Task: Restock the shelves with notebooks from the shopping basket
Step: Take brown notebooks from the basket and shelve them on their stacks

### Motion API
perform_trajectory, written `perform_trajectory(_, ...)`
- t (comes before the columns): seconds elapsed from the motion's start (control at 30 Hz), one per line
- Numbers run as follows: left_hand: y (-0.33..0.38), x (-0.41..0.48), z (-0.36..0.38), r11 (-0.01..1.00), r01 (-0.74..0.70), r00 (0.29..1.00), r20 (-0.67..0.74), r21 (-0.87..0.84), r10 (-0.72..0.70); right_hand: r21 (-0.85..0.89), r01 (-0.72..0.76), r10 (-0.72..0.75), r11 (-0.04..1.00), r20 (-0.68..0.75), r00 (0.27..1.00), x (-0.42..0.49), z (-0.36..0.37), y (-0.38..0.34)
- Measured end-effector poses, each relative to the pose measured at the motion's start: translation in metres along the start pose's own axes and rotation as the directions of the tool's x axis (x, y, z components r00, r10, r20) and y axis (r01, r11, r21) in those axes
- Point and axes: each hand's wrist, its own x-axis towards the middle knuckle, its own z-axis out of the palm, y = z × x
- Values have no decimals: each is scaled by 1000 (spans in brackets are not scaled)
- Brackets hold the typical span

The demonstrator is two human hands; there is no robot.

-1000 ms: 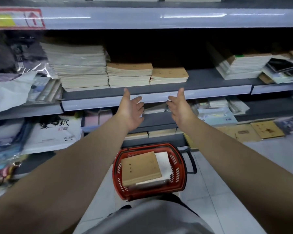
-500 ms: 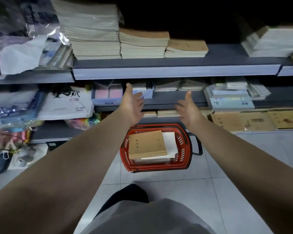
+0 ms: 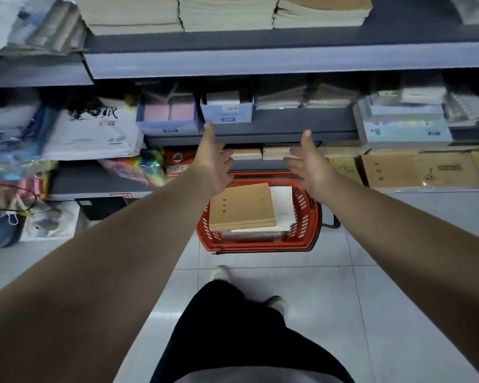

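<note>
Both my arms reach forward into the middle of the frame. My left hand [image 3: 215, 167] and my right hand [image 3: 310, 164] are released, fingers loosely spread, palms turned toward each other, holding nothing and touching nothing. Just below them in the picture the red shopping basket [image 3: 260, 246] stands on the grey tiled floor [image 3: 343, 299], close against the foot of the shelving. In the basket a brown-covered notebook [image 3: 242, 207] lies flat on top, with a white notebook [image 3: 282, 205] showing from under its right edge; what lies deeper I cannot tell. Along the top of the frame, stacks of notebooks [image 3: 227, 12] sit side by side on the grey upper shelf [image 3: 260, 59]. At left of centre a white bag with black characters [image 3: 94, 131] rests on a lower shelf, and at right of centre brown cardboard boxes [image 3: 415, 170] stand in a row. At bottom centre my dark trousers and one pale shoe [image 3: 220, 273] show.
</note>
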Motion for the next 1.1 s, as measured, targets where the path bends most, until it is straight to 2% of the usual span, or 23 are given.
perform_trajectory(0.1, -27, 25, -16, 999, 48, 999, -14, 2, -48, -13, -51, 51, 999, 8, 999, 22, 5, 27)
perform_trajectory(0.27, -73, 71, -43, 985, 100, 992, -61, -138, -109, -47, -151, 152, 987, 25, 988, 64, 12, 84)
perform_trajectory(0.6, -127, 133, -75, 961, 208, 967, -112, -184, -231, 19, -240, 241, 971, -49, 969, 129, 7, 165)
perform_trajectory(0.67, -154, 152, -81, 937, 269, 941, -146, -222, -304, 52, -285, 289, 957, -67, 955, 148, 11, 190)
perform_trajectory(0.83, -196, 182, -97, 892, 313, 904, -185, -327, -385, 74, -314, 319, 946, -53, 946, 180, 17, 226)
perform_trajectory(0.97, -217, 204, -112, 880, 329, 881, -224, -342, -416, 77, -333, 336, 940, -28, 941, 204, 24, 248)
perform_trajectory(1.1, -233, 224, -121, 858, 327, 864, -242, -395, -441, 50, -351, 354, 935, -73, 932, 224, 28, 262)
